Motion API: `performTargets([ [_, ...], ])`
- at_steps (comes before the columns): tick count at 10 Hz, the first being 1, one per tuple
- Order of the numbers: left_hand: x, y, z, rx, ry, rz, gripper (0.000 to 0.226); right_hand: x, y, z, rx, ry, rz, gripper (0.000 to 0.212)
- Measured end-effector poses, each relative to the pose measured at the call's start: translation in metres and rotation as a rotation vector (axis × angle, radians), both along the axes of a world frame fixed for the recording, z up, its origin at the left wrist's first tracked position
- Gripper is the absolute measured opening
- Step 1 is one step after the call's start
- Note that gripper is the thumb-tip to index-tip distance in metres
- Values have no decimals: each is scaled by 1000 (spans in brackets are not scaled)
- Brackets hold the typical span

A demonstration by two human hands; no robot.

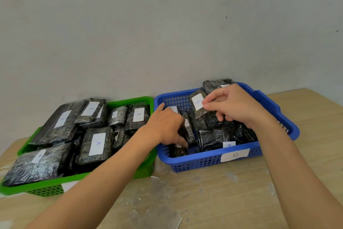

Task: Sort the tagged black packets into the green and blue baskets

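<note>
The green basket point(130, 102) on the left is heaped with several black packets with white tags marked A, such as one in its middle point(96, 145). To the right, the blue basket point(213, 162) bears a white B label on its front and holds several black packets. My right hand point(235, 106) pinches a B-tagged packet point(199, 106) at its upper right, holding it tilted above the pile. My left hand point(167, 126) reaches into the blue basket's left part, fingers curled round an upright packet point(188, 128), forefinger stretched toward the back wall.
Both baskets stand side by side against a pale grey wall on a worn wooden table point(204, 201). Bare tabletop lies in front of the baskets and to the right of the blue one. A blue handle point(267, 99) sticks out at the basket's right end.
</note>
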State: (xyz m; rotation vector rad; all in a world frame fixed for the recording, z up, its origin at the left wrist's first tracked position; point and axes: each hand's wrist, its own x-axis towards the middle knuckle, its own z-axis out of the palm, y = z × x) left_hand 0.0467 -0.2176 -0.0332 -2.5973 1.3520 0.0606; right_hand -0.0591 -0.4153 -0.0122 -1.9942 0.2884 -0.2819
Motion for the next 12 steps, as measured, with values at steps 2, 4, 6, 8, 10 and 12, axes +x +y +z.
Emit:
performTargets([
  [2, 23, 21, 1, -606, 121, 119, 22, 13, 25, -10, -11, 150, 29, 18],
  [4, 31, 18, 12, -376, 267, -50, 35, 19, 49, -15, -302, 163, 79, 20],
  [6, 21, 22, 6, -123, 196, -124, 34, 13, 48, -10, -401, 206, 314, 8],
  [8, 8, 25, 4, 62, 118, -135, 93, 2, 19, 3, -447, 191, 347, 17],
  [10, 4, 12, 4, -14, 143, -106, 82, 2, 16, 0, -453, 177, 395, 12],
  [12, 13, 8, 7, -37, 122, -144, 80, 1, 19, 0, -500, 150, 342, 12],
])
